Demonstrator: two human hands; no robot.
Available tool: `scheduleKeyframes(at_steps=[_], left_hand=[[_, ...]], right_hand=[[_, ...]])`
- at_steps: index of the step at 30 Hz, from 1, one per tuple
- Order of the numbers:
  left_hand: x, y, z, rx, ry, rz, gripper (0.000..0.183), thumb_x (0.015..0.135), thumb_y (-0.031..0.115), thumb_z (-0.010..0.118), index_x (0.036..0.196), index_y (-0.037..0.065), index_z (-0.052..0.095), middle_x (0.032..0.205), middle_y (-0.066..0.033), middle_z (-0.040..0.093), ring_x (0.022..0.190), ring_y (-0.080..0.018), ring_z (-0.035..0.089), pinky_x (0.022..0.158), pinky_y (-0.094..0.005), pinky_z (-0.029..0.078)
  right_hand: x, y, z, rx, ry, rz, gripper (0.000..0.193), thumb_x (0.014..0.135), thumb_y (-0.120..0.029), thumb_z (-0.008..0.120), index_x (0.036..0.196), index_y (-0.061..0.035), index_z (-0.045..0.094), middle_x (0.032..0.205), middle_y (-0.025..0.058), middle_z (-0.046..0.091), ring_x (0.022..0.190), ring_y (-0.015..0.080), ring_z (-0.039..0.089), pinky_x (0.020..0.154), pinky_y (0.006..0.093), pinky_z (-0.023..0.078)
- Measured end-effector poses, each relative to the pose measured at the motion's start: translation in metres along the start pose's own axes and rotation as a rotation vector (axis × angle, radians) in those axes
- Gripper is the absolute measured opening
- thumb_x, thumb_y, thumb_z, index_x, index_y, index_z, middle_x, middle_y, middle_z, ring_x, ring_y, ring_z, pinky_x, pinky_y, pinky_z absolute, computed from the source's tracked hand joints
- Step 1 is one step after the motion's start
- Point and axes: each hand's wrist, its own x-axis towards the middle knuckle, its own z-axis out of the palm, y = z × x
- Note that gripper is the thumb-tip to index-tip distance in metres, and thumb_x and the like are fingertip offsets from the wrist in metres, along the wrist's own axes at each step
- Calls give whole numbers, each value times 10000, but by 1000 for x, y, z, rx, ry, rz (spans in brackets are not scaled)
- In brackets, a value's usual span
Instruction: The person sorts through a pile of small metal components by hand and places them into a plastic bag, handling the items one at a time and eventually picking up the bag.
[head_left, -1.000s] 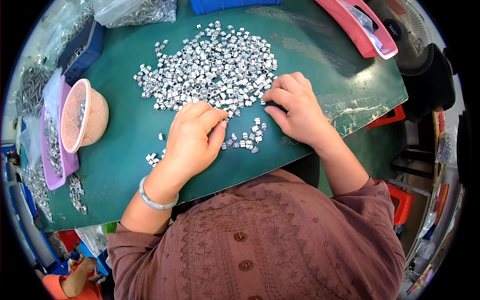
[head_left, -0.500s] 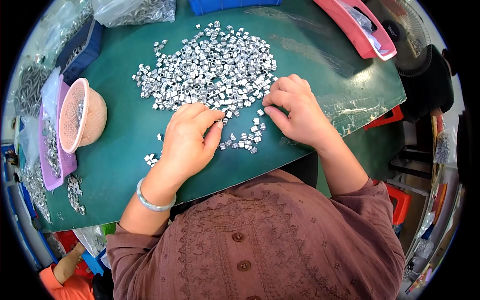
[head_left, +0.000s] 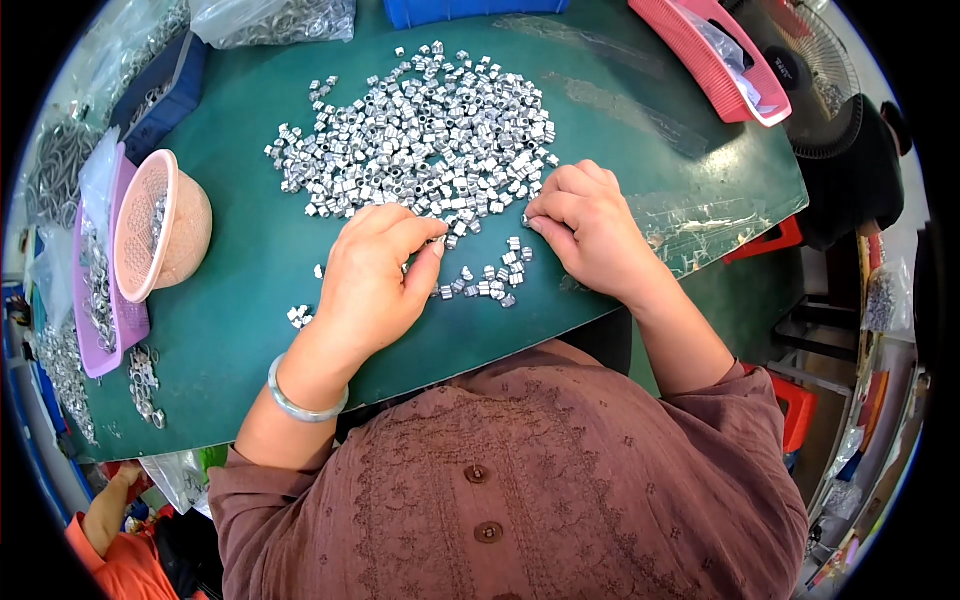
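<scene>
A broad heap of small silver metal pieces (head_left: 410, 140), each with a hole, lies on the green tabletop (head_left: 250, 330). At the heap's near edge my left hand (head_left: 375, 270) is closed, thumb and forefinger pinched together. Whatever sits between those fingertips is too small to make out. My right hand (head_left: 590, 225), at the heap's right edge, pinches a small silver metal piece (head_left: 526, 220) between thumb and fingers. Between and below the hands lies a loose group of the same pieces (head_left: 490, 280). A few more pieces (head_left: 300, 316) rest beside my left wrist.
On the left stand a peach basket (head_left: 190, 240), a purple tray (head_left: 128, 320) with metal parts and a dark blue bin (head_left: 165, 110). Clear bags (head_left: 280, 22) and a blue container (head_left: 470, 8) are at the back. A pink basket (head_left: 735, 90) and a fan (head_left: 825, 80) stand far right.
My right hand has shifted slightly down, and a metal piece now shows at its fingertips. My left hand stays nearly in place. The person in orange at lower left has moved a little.
</scene>
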Motion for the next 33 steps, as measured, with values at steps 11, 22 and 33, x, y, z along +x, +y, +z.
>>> scheduleKeyframes(at_steps=[11,22,33], left_hand=[[0,1,-1,-6,-2,-6,136,812,15,669,944,22,702,801,-79,625,770,-262,584,698,-355,465],[-2,-1,-3,-18,-3,-33,131,812,17,672,939,20,708,804,-83,633,769,-261,589,690,-352,465],[-2,-3,-2,-25,-8,-32,134,811,25,677,941,21,709,800,-84,631,761,-259,590,685,-354,466]], right_hand=[[12,1,-13,4,-87,-90,131,773,-57,707,904,-69,694,884,37,589,897,256,536,866,375,387],[20,4,-5,-94,-21,-54,211,729,-43,744,930,-86,697,906,36,574,930,258,523,873,379,398],[28,6,-2,-113,-61,-32,178,740,-90,734,915,-94,704,934,57,574,974,271,517,890,392,385]])
